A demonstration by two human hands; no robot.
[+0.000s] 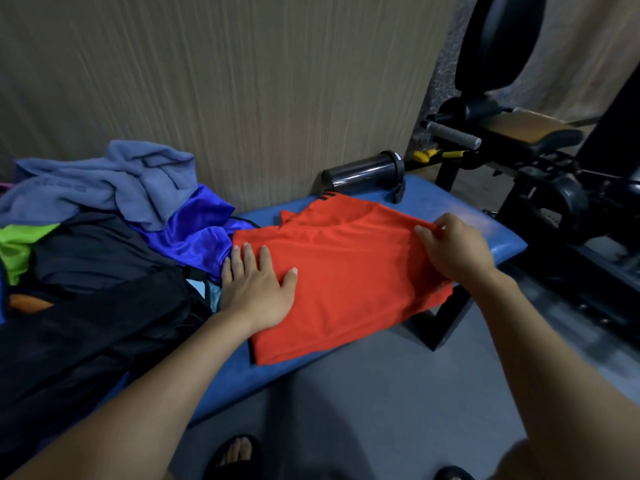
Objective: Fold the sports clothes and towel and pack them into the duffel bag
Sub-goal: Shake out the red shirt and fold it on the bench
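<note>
A red sports shirt (346,271) lies partly folded on the blue bench (450,199). My left hand (259,285) presses flat on the shirt's left edge, fingers spread. My right hand (453,247) pinches the shirt's right edge between thumb and fingers. To the left lies a heap: a grey-blue towel (104,181) on top, a shiny blue garment (194,233), a dark garment (97,251), and a lime green piece (17,247). A black bag (86,341) sits at the front left, its opening hidden.
A dark shaker bottle (363,171) lies on its side at the bench's back edge, against the beige wall. Black gym equipment (554,161) stands to the right. Grey floor lies in front, with my sandalled foot (239,455) at the bottom.
</note>
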